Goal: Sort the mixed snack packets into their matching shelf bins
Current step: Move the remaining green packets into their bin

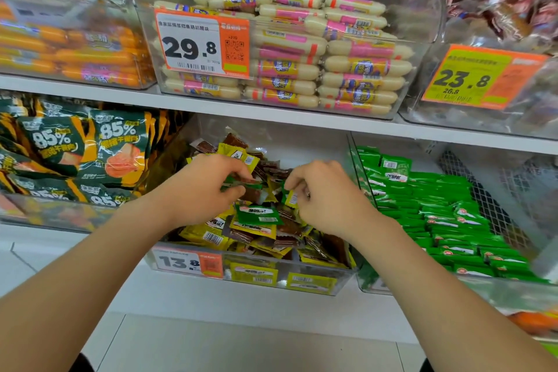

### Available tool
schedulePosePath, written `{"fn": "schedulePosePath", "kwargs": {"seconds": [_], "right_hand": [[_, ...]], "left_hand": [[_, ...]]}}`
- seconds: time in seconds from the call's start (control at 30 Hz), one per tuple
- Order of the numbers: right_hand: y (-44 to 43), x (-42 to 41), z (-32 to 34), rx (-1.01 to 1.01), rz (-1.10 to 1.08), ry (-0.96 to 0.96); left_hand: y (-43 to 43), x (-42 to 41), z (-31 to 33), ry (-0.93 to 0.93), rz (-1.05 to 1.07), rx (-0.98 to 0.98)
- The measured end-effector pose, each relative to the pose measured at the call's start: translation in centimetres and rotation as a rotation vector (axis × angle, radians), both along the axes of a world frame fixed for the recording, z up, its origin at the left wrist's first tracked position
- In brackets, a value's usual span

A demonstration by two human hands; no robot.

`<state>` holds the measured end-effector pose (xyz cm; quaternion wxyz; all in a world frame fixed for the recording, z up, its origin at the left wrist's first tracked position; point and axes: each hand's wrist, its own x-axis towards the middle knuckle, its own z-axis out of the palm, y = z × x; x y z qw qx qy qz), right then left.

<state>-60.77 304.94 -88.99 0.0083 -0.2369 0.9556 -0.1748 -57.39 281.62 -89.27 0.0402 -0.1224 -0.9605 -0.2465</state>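
I'm mid-pick in the mixed bin: my right hand pinches a green packet, and my left hand seems to pinch a second green packet among the yellow packets. Next, I judge, both go rightward into the green bin.

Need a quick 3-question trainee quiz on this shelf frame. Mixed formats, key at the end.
1. True or false: the left hand and the right hand are both in the middle bin on the lower shelf.
2. Which price tag is on the bin of white sausages? A) 13.8 B) 29.8 C) 23.8
3. Fill in: the green packet lying on the yellow packets matches the bin to the ____ of this one.

Key: 1 true; 2 B; 3 right.
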Motion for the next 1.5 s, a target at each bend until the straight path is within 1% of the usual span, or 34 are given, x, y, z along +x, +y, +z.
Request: {"fn": "schedulePosePath", "kwargs": {"seconds": [0.03, 0.1, 0.2, 0.3, 0.4, 0.43, 0.5, 0.57, 0.63, 0.77, 0.83, 0.97, 1.03, 1.1, 1.17, 1.27, 1.33, 1.4, 1.43, 1.5], "right_hand": [[-0.1, 0.0, -0.3, -0.01, 0.008, -0.074], [-0.1, -0.2, -0.9, 0.074, 0.023, -0.145], [-0.3, -1.3, -1.6, 0.175, -0.031, -0.115], [-1.1, -2.9, -1.9, 0.208, -0.038, -0.078], [-2.1, -4.6, -2.2, 0.221, -0.01, -0.133], [-2.3, -5.1, -2.3, 0.24, -0.004, -0.155], [-2.7, -5.9, -2.8, 0.342, -0.003, -0.148], [-2.9, -6.5, -3.4, 0.489, -0.046, -0.118], [-3.0, -7.0, -3.9, 0.591, -0.108, -0.138], [-3.0, -7.8, -4.8, 0.63, -0.14, -0.202], [-3.1, -7.8, -4.9, 0.641, -0.134, -0.217], [-3.0, -7.3, -4.2, 0.6, -0.046, -0.206], [-3.1, -7.0, -4.1, 0.58, 0.04, -0.143], [-3.3, -7.0, -4.2, 0.601, 0.076, -0.118], [-3.2, -6.9, -4.3, 0.624, 0.067, -0.114], [-2.9, -6.6, -4.0, 0.652, 0.031, -0.002], [-2.7, -6.4, -3.5, 0.597, 0.018, 0.061], [-2.6, -6.4, -3.0, 0.526, 0.009, 0.094], [-2.5, -6.4, -2.9, 0.52, 0.015, 0.084], [-2.3, -6.2, -2.8, 0.569, 0.041, 0.023]], "left_hand": [[0.0, -0.2, -0.1, 0.038, 0.018, -0.019], [0.1, -0.3, -0.4, 0.065, 0.026, -0.013], [0.4, -0.4, -0.6, 0.074, -0.003, -0.022], [1.0, -0.4, -0.7, 0.179, 0.048, -0.142], [1.9, -0.7, -0.6, 0.283, 0.088, -0.193], [2.2, -0.9, -0.5, 0.287, 0.092, -0.207], [2.4, -1.2, -0.4, 0.274, 0.099, -0.275], [2.4, -1.3, -0.1, 0.248, 0.089, -0.374], [2.3, -1.1, 0.1, 0.174, 0.035, -0.39], [2.5, -0.3, 0.1, -0.083, -0.042, -0.397], [2.5, -0.3, 0.3, -0.171, -0.07, -0.429], [1.8, -0.3, 0.9, -0.216, -0.109, -0.318], [1.4, -0.2, 0.7, -0.17, -0.087, -0.269], [1.1, -0.1, 0.7, -0.103, -0.014, -0.207], [0.8, -0.2, 0.7, -0.005, 0.07, -0.126], [0.6, -0.4, 0.4, 0.151, 0.141, -0.006], [0.5, -0.3, 0.1, 0.184, 0.156, 0.043], [0.4, -0.1, -0.1, 0.191, 0.154, 0.047], [0.3, 0.0, 0.0, 0.183, 0.157, 0.058], [0.3, 0.3, 0.5, 0.152, 0.168, 0.131]]}}
